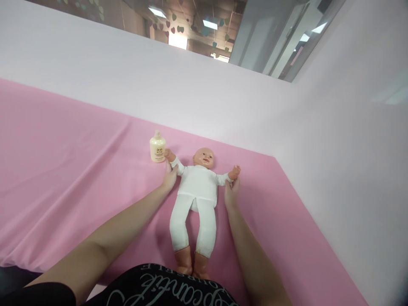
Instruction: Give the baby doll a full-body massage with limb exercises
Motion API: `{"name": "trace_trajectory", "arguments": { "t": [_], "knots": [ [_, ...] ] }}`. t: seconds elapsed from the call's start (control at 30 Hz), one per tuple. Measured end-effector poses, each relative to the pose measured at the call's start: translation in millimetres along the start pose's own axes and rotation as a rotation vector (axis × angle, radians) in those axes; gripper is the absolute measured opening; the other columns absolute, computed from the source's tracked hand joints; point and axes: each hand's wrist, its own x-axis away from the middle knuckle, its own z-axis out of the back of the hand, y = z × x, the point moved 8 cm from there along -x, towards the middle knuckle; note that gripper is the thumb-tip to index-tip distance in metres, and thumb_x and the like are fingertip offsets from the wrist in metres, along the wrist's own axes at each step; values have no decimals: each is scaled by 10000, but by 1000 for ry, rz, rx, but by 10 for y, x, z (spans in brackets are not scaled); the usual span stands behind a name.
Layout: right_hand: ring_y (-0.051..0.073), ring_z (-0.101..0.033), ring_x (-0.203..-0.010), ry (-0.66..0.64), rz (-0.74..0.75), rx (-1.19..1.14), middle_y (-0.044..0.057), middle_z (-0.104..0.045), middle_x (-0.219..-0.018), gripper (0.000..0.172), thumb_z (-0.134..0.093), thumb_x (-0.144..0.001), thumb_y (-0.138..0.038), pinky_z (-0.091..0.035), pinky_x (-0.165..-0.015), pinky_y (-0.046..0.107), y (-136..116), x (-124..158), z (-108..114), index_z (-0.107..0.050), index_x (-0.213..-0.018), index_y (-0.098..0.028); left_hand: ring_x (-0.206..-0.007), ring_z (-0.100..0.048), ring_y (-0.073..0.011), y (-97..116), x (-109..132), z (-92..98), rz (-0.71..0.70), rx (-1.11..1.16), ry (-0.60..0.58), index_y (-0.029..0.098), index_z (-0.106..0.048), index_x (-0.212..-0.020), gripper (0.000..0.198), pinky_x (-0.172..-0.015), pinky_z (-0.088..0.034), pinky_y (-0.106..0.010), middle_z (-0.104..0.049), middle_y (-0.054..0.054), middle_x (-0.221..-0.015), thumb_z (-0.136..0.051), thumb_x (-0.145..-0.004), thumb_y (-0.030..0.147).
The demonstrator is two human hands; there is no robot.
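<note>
A baby doll [198,182] in white cloth lies on its back, head toward the wall and feet toward me. Both its arms are spread out to the sides. My left hand [170,176] is closed around the doll's forearm on the left, close to its wrist. On the other side, my right hand [231,193] grips the doll's other forearm just below its hand. Some of my fingers are hidden behind the doll's arms. A cream pump bottle [157,148] with printed text stands upright beside the doll's hand on the left.
A pink sheet [121,170] with creases on the left covers the table. White walls [318,127] rise behind the table and along its right side. Above the back wall is a window [191,29] with heart-shaped decorations. My torso borders the near edge.
</note>
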Motion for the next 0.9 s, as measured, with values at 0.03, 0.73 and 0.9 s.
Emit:
{"name": "trace_trajectory", "arguments": {
  "t": [0.03,0.73,0.9],
  "knots": [
    [258,-458,-1408,-35,3,1,154,-433,-1547,664,-518,-922,-412,-437,-1119,449,-23,19,-43,-337,-1526,-202,-1353,-489,-251,44,12,2,-10,-4,18,249,-372,-1445,505,-1136,-407,-456,-554,-109,-1414,-469,-953,307],
    [251,-563,-1277,-119,-22,1,142,-569,-1413,532,-548,-902,-348,-465,-1087,467,35,36,-160,-486,-1408,-195,-1296,-522,-257,170,52,-98,-19,-67,-45,212,-480,-1359,449,-1160,-373,-483,-578,-113,-1362,-496,-911,229],
    [257,-500,-1351,90,-80,-59,153,-427,-1537,691,-570,-872,-368,-465,-1084,457,241,-41,99,-333,-1504,-220,-1294,-535,-243,-186,30,93,219,110,153,256,-434,-1311,384,-1095,-452,-435,-572,-107,-1349,-492,-934,307]
  ]
}}
